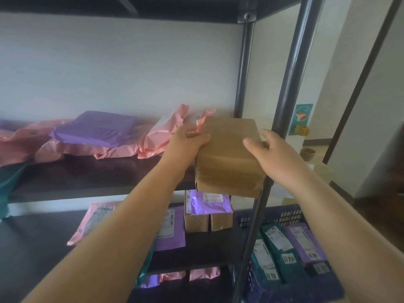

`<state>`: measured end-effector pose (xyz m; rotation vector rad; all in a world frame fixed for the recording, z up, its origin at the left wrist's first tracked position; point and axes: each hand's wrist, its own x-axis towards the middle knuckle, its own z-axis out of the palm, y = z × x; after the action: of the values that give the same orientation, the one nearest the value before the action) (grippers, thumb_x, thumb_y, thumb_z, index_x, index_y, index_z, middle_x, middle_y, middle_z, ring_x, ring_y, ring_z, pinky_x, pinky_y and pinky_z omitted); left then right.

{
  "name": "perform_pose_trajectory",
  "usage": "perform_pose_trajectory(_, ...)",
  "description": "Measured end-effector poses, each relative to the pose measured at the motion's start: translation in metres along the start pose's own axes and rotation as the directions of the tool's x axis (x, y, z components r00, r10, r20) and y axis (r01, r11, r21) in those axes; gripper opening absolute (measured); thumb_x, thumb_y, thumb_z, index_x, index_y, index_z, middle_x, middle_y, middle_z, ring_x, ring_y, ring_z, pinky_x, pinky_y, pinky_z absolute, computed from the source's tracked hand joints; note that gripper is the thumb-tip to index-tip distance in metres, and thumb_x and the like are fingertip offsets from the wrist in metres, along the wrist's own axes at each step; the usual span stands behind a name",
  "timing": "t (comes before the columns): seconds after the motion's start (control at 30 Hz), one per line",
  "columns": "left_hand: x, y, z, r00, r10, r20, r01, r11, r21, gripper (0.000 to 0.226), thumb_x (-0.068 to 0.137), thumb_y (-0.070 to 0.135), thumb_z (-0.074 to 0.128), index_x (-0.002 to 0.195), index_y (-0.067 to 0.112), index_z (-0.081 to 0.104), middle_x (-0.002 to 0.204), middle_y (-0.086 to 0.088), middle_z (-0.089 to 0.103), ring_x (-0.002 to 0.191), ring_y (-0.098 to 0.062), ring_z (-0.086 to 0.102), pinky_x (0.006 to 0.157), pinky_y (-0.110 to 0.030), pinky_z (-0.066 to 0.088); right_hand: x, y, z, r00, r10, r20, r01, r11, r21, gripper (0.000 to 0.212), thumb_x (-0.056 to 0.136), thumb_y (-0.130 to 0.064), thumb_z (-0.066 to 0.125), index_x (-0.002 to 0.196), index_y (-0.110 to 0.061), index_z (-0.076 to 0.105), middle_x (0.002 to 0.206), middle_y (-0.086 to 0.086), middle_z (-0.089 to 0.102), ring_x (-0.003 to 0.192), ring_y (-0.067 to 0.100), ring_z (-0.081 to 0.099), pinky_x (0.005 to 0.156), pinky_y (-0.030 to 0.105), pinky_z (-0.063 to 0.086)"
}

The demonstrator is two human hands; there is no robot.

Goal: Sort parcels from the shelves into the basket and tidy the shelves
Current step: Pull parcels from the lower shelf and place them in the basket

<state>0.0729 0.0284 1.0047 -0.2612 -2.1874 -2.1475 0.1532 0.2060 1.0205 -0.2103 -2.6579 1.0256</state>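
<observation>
A brown cardboard box (227,158) juts out over the front right edge of the upper shelf (87,176). My left hand (185,141) grips its left side, thumb on top. On the box's right side my right hand (271,147) holds it, thumb on top and fingers behind the right edge. Pink and purple mailer bags (96,132) lie piled along the back of that shelf. Down at the lower right stands the dark purple basket (271,215), with several green and purple parcels (284,250) in it.
A dark shelf post (290,84) runs down just right of the box, a second post (244,68) behind it. The lower shelf (32,241) carries pink and purple bags and two small brown boxes (207,219). More bags lie on the bottom level.
</observation>
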Motion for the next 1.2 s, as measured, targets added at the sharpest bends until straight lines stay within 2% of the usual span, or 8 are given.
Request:
perform_pose_trajectory(0.17,-0.015,-0.002,0.001,0.997,-0.066,-0.029,0.062,0.99,-0.123,0.021,0.084,0.02,0.075,0.101,0.02,0.063,0.09,0.001,0.067,0.068,-0.011,0.066,0.064,-0.028,0.054,-0.013,0.021,0.021,0.995,0.068,-0.075,-0.037,0.932,0.36,0.045,0.098,-0.05,0.05,0.139,-0.031,0.049,0.114,-0.02,0.058,0.104,0.003,0.057,0.072,0.017,0.039)
perform_pose_trajectory(0.3,-0.028,-0.01,0.003,0.992,-0.121,0.035,0.125,0.979,-0.159,0.01,0.085,0.029,0.071,0.089,0.02,0.072,0.079,0.0,0.073,0.069,-0.017,0.069,0.068,-0.034,0.056,-0.018,0.029,0.027,0.987,0.154,-0.044,-0.094,0.778,0.621,0.04,0.094,-0.041,0.061,0.131,-0.034,0.049,0.11,-0.018,0.062,0.098,0.002,0.06,0.079,0.027,0.048)
perform_pose_trajectory(0.4,-0.034,-0.016,0.002,0.985,-0.143,0.095,0.156,0.977,-0.143,0.018,0.085,0.04,0.068,0.094,0.026,0.073,0.088,0.0,0.075,0.08,-0.02,0.07,0.07,-0.037,0.055,-0.021,0.034,0.027,0.973,0.214,0.085,-0.206,0.645,0.736,0.041,0.092,-0.036,0.065,0.13,-0.032,0.05,0.113,-0.009,0.065,0.098,0.011,0.065,0.084,0.036,0.056)
perform_pose_trajectory(0.53,-0.042,-0.023,0.005,0.987,-0.123,0.099,0.136,0.981,-0.137,0.024,0.085,0.039,0.066,0.104,0.024,0.071,0.094,0.0,0.074,0.081,-0.016,0.069,0.069,-0.032,0.052,-0.023,0.043,0.026,0.964,0.216,0.152,-0.253,0.588,0.768,0.044,0.089,-0.036,0.07,0.129,-0.03,0.052,0.114,-0.007,0.066,0.098,0.011,0.066,0.086,0.039,0.058)
perform_pose_trajectory(0.67,-0.053,-0.03,0.007,0.993,-0.101,0.068,0.111,0.977,-0.181,0.042,0.078,0.036,0.07,0.115,0.015,0.069,0.109,-0.006,0.073,0.094,-0.016,0.068,0.085,-0.033,0.052,-0.029,0.051,0.027,0.971,0.195,0.138,-0.23,0.602,0.765,0.051,0.084,-0.051,0.07,0.128,-0.029,0.054,0.112,-0.008,0.068,0.098,0.011,0.067,0.079,0.033,0.056)
perform_pose_trajectory(0.9,-0.082,-0.043,0.014,0.996,-0.091,-0.007,0.089,0.982,-0.168,0.055,0.074,0.048,0.075,0.12,0.021,0.063,0.111,0.001,0.072,0.097,-0.011,0.069,0.084,-0.031,0.051,-0.045,0.063,0.03,0.962,0.183,0.204,-0.273,0.568,0.777,0.056,0.077,-0.061,0.07,0.124,-0.033,0.058,0.112,-0.009,0.071,0.102,0.014,0.068,0.09,0.04,0.055)
perform_pose_trajectory(1.03,-0.1,-0.043,0.008,0.996,-0.089,0.029,0.093,0.977,-0.191,0.047,0.084,0.044,0.07,0.124,0.022,0.057,0.112,0.002,0.069,0.089,-0.006,0.07,0.073,-0.027,0.053,-0.062,0.067,0.029,0.958,0.145,0.249,-0.288,0.533,0.796,0.063,0.068,-0.058,0.074,0.124,-0.033,0.062,0.115,-0.005,0.072,0.109,0.02,0.068,0.091,0.044,0.056)
perform_pose_trajectory(1.2,-0.129,-0.049,-0.014,0.972,-0.173,0.156,0.207,0.95,-0.235,0.068,0.074,0.051,0.071,0.134,0.028,0.05,0.119,0.002,0.069,0.102,-0.014,0.07,0.082,-0.035,0.057,-0.094,0.059,0.044,0.965,0.079,0.252,-0.255,0.526,0.812,0.068,0.066,-0.044,0.076,0.13,-0.031,0.059,0.117,-0.005,0.073,0.107,0.018,0.07,0.087,0.044,0.057)
